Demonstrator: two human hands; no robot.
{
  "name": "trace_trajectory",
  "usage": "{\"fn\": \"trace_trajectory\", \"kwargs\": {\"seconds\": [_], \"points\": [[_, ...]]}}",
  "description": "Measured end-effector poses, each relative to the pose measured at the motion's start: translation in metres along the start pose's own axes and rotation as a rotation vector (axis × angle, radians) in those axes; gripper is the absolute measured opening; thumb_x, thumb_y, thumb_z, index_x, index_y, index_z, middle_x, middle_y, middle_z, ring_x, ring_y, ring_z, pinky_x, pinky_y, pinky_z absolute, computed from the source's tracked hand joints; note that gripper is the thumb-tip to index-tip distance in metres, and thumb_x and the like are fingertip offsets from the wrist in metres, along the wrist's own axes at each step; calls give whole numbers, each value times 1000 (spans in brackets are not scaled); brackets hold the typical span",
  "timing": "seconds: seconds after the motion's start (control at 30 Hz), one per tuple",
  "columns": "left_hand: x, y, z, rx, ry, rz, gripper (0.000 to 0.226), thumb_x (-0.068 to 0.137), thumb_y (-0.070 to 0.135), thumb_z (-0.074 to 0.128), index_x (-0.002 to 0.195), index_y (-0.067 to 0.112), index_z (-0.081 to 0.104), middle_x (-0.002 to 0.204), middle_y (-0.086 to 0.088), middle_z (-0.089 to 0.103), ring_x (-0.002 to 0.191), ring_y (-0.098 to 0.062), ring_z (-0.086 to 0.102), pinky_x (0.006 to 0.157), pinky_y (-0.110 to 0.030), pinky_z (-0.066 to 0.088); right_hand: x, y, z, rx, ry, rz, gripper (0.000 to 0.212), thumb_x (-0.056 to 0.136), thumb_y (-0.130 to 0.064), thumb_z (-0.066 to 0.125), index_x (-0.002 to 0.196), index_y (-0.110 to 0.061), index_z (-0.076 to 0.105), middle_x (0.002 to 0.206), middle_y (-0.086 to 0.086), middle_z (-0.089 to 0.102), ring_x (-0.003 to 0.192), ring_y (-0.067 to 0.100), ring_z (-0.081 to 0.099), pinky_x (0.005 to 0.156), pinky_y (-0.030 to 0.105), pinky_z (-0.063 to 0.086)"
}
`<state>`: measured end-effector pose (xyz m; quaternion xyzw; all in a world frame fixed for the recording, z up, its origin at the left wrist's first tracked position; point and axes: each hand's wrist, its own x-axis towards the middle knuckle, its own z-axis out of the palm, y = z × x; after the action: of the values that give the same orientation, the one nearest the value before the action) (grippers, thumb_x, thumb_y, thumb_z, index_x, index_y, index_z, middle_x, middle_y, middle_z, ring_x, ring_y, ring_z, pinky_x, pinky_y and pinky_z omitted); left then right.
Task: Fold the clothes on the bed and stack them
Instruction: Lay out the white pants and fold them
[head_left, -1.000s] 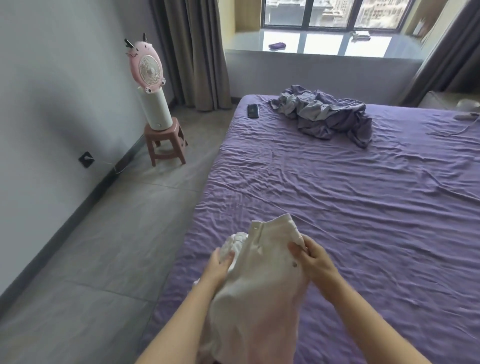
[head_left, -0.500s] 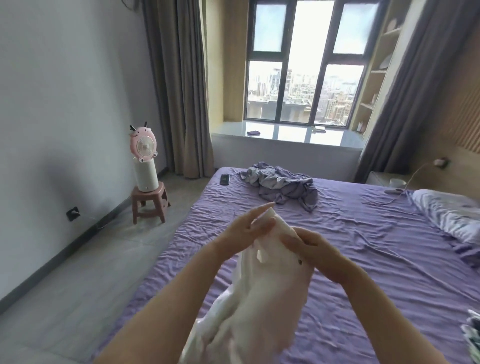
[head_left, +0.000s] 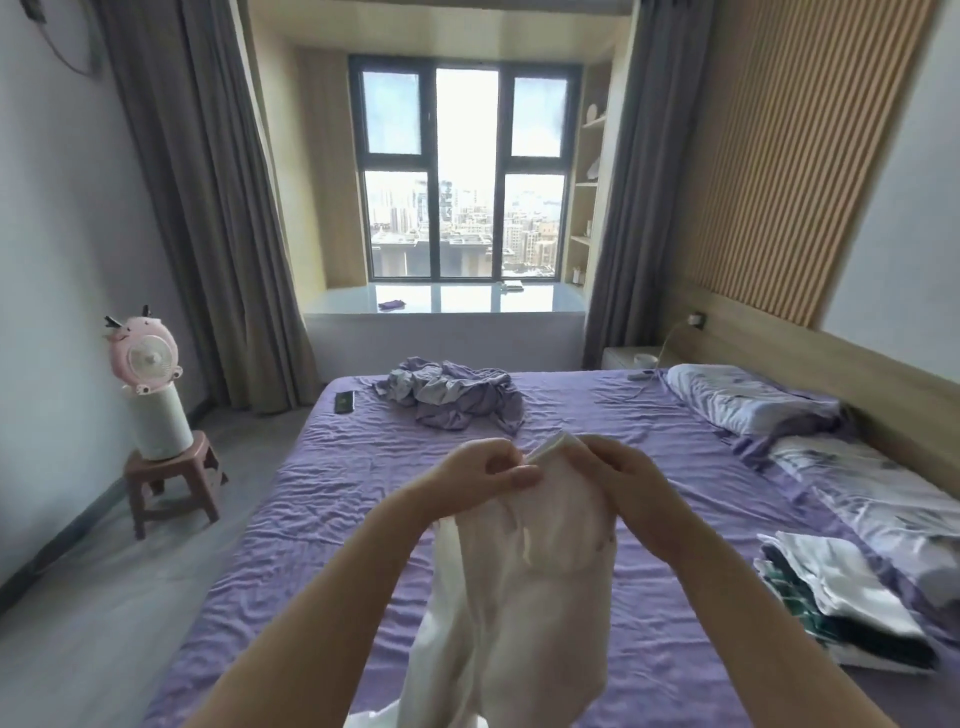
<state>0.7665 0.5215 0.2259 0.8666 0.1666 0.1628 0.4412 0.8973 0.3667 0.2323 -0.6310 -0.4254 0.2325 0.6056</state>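
In hand: white garment (head_left: 524, 582), held up unfolded over the near bed (head_left: 322, 519), left hand (head_left: 485, 470) and right hand (head_left: 618, 467) pinching its top edge. Done, by the look: folded stack (head_left: 841, 597), near right. Left: crumpled heap (head_left: 452, 397), far side.

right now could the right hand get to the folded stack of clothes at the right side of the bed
Probably yes, but not freely: the right hand is gripping the white garment, as is the left hand. The folded stack of clothes lies uncovered on the purple bed sheet.
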Motion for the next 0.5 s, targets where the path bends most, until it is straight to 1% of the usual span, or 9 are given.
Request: {"fn": "trace_trajectory", "kwargs": {"seconds": [0.07, 0.13, 0.2, 0.27, 0.3, 0.33, 0.4, 0.43, 0.5], "points": [[-14, -2, -7, 22, -127, -56, 34, 81, 41, 71, 85, 9, 60, 74, 4, 53, 65, -2, 48, 63, -20, 40, -7, -14, -9, 8, 87, -18, 18, 88, -27, 60, 95, -16, 72, 93, 1, 71, 82, 7, 60, 72, 18, 49], [-27, -4, -9, -133, -235, -67, 26, 81, 26, 74, 100, 11, 63, 88, 6, 62, 80, -4, 57, 74, -21, 48, -15, -27, -18, 8, 142, -46, 18, 88, -31, 60, 94, -19, 72, 92, -3, 71, 81, 5, 60, 74, 20, 48], [-34, -8, -4, -168, -309, -22, 32, 78, 10, 75, 105, 21, 61, 93, 13, 64, 83, 2, 60, 76, -16, 48, -24, -34, -29, 29, 171, -66, 17, 87, -31, 60, 92, -20, 72, 89, -6, 70, 79, 4, 60, 72, 18, 49], [-32, -12, 8, -55, -288, -13, 41, 71, 14, 81, 105, 26, 61, 95, 13, 62, 83, 1, 60, 80, -19, 50, -34, -37, -39, 31, 185, -72, 17, 87, -30, 60, 93, -21, 72, 86, -9, 71, 78, 3, 61, 69, 16, 49], [-28, -14, 14, 35, -279, -2, 43, 69, 18, 83, 106, 24, 62, 97, 9, 59, 86, -4, 57, 85, -23, 49, -38, -36, -45, 12, 185, -75, 18, 87, -30, 60, 94, -20, 72, 87, -9, 70, 79, 3, 61, 68, 16, 48], [-23, -13, 21, 142, -297, 8, 41, 69, 20, 83, 106, 21, 63, 96, 6, 55, 87, -7, 53, 84, -22, 46, -41, -36, -50, -13, 191, -76, 19, 88, -31, 60, 96, -19, 72, 88, -9, 70, 81, 3, 61, 70, 16, 47], [-10, -9, 36, 301, -331, 32, 26, 71, 23, 81, 91, 19, 65, 84, 6, 51, 78, -8, 48, 72, -21, 41, -45, -34, -64, -40, 236, -64, 21, 87, -34, 61, 98, -21, 72, 93, -7, 71, 84, 3, 61, 75, 20, 46], [-6, -3, 42, 363, -318, 41, 21, 69, 31, 81, 77, 26, 63, 78, 7, 49, 73, -8, 46, 68, -23, 39, -46, -33, -72, -34, 259, -52, 23, 85, -36, 61, 99, -21, 72, 96, -6, 71, 85, 4, 61, 78, 22, 46], [8, 4, 53, 452, -238, 78, 32, 57, 54, 75, 59, 34, 50, 76, 7, 48, 76, -12, 46, 71, -28, 40, -49, -30, -90, -22, 280, -50, 31, 80, -44, 62, 99, -21, 72, 99, -1, 71, 87, 8, 61, 81, 25, 47]]}}
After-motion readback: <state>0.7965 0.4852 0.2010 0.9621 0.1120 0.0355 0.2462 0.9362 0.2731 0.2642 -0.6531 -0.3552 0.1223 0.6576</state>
